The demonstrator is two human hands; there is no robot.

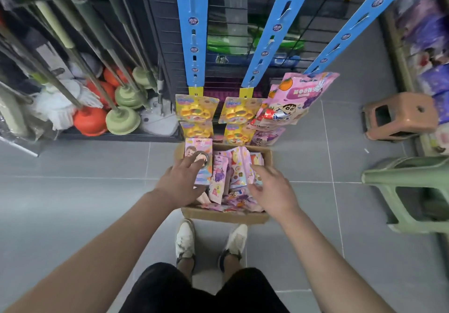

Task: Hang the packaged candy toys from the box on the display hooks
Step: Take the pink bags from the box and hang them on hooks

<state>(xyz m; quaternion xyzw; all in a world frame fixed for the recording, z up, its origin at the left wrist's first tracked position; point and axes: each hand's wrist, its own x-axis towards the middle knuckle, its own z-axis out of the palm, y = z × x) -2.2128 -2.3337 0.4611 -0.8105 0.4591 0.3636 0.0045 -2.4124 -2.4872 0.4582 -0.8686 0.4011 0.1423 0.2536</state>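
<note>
A cardboard box (226, 215) sits on the floor in front of my feet, filled with several pink packaged candy toys (234, 174). My left hand (181, 181) holds one pink carded pack (199, 159) upright at the box's left edge, fingers across its front. My right hand (269, 188) reaches into the right side of the box with spread, relaxed fingers touching the packs. Three blue hanging display strips (195, 33) rise above the box. Yellow toy packs (196, 110) hang at the bottom of the left and middle strips, and pink bags (291, 98) hang on the right strip.
A rack of mops and plungers (107, 108) stands to the left. A brown stool (398, 118) and a green stool (413, 191) stand on the right by a shelf of goods. Grey floor tiles surround the box.
</note>
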